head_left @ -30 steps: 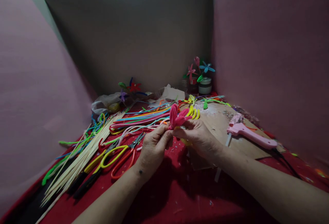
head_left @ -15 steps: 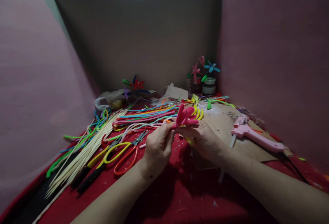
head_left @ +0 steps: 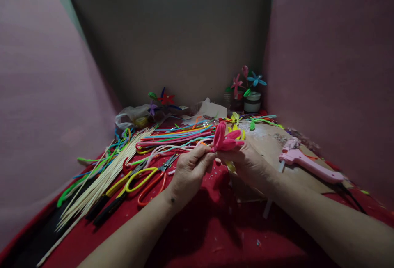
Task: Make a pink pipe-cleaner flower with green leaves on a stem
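Note:
A pink pipe-cleaner flower (head_left: pixel 227 140) with several looped petals is held up over the table between both hands. My left hand (head_left: pixel 188 174) is closed, thumb and finger pinching the flower's base from the left. On the other side my right hand (head_left: pixel 254 164) is closed around the lower petals, its fingertips partly hidden behind the flower. Yellow pipe-cleaner loops (head_left: pixel 236 131) show just behind the flower; whether they touch the right hand I cannot tell.
Left of my hands lie red-handled scissors (head_left: pixel 151 188), yellow-handled pliers (head_left: pixel 118 186) and bamboo skewers (head_left: pixel 101 177). Pipe cleaners (head_left: pixel 172 138) lie beyond. A pink glue gun (head_left: pixel 310 165) rests on cardboard (head_left: pixel 267 149) at right. Finished flowers (head_left: pixel 257 79) stand at the back.
Both hands have shifted slightly with the pink flower, the left one to the right. The petals now sit a little more spread and turned. The view has also moved slightly.

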The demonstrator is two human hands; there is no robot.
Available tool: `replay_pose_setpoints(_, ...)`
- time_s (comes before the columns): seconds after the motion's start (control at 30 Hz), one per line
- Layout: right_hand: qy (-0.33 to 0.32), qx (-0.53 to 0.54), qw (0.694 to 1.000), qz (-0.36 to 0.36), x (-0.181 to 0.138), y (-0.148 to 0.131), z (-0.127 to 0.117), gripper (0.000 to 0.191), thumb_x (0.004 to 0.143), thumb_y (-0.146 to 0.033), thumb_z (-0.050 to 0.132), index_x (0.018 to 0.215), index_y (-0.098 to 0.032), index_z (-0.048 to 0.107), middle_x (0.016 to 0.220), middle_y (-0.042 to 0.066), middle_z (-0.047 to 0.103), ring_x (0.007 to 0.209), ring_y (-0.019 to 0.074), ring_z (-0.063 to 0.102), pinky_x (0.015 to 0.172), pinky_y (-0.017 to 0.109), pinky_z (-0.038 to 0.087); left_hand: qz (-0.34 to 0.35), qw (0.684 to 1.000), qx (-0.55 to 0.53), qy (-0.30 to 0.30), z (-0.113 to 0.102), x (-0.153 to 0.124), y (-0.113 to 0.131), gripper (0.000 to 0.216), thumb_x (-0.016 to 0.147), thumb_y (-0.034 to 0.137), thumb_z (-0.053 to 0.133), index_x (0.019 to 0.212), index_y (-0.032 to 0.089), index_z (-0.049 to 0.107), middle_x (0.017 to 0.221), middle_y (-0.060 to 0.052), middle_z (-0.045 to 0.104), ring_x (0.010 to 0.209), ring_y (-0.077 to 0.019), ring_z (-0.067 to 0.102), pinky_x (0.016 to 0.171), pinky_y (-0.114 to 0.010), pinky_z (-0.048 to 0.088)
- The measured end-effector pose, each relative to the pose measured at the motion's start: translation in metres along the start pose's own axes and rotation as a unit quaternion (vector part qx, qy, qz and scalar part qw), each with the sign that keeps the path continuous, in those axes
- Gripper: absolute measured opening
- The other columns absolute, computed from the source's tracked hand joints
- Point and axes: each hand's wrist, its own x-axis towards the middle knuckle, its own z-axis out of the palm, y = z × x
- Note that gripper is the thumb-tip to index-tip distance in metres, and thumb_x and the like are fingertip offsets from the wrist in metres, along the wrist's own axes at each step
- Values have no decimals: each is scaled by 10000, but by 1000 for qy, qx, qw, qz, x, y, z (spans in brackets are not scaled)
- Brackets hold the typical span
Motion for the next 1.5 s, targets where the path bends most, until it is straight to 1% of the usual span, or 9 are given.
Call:
replay_pose_setpoints(0.27,49,-11,999,-19,-2,4,4,174,666,-203,716,840,-218,707,758,-8,678,704,127,584,732,278,442,-9,996,40,83,6,-1,-2,151,837,247,480,756,164,576,575,40,449,517,-75,396,518,-190,346)
replay_pose_setpoints(0.4,86,-5,996,-16,-1,5,6,193,619,-174,747,804,-205,706,784,-12,688,761,122,593,793,269,433,30,986,129,98,6,-1,-3,132,846,223,456,784,170,559,577,46,458,499,-73,405,513,-184,352)
replay_pose_setpoints(0.57,108,11,994,-8,0,8,8,181,616,-173,748,791,-205,715,727,-21,685,739,108,588,762,246,435,101,954,259,115,4,0,-8,110,857,206,446,832,175,549,626,27,545,515,-78,467,517,-184,364)
replay_pose_setpoints(0.77,108,6,994,3,-2,6,9,160,617,-183,746,772,-214,720,749,-18,695,718,106,581,756,247,433,126,946,280,103,2,0,-10,104,869,200,432,869,183,535,690,19,585,543,-77,506,543,-184,382)
replay_pose_setpoints(0.97,98,0,995,-3,-1,7,8,185,621,-177,740,801,-216,719,781,-5,699,773,129,593,797,274,433,16,983,157,97,3,1,-10,218,849,224,463,1060,197,512,663,34,545,532,-81,462,542,-198,380)
replay_pose_setpoints(1.1,102,7,995,-5,-1,6,10,192,591,-181,759,774,-218,712,765,-13,690,752,129,590,794,282,439,-19,996,23,86,3,2,-7,164,814,261,527,942,185,597,621,36,491,541,-79,412,534,-199,360)
replay_pose_setpoints(1.3,126,20,992,-5,-1,2,12,264,541,-227,794,784,-200,694,727,-16,678,699,131,586,740,280,447,-99,982,-145,67,2,6,-2,182,746,267,612,874,139,635,598,31,480,509,-57,375,477,-184,305)
replay_pose_setpoints(1.4,114,19,993,2,-1,1,10,269,547,-224,791,792,-189,688,720,-18,675,644,114,569,697,265,444,-134,970,-196,57,1,7,-1,188,739,264,624,870,129,626,567,41,474,477,-40,357,451,-170,269)
replay_pose_setpoints(1.5,103,7,995,15,2,2,4,236,555,-206,785,768,-178,690,709,-17,673,640,117,570,688,267,439,-167,953,-254,22,0,7,0,187,750,280,620,861,130,602,512,57,450,436,-28,318,420,-162,218)
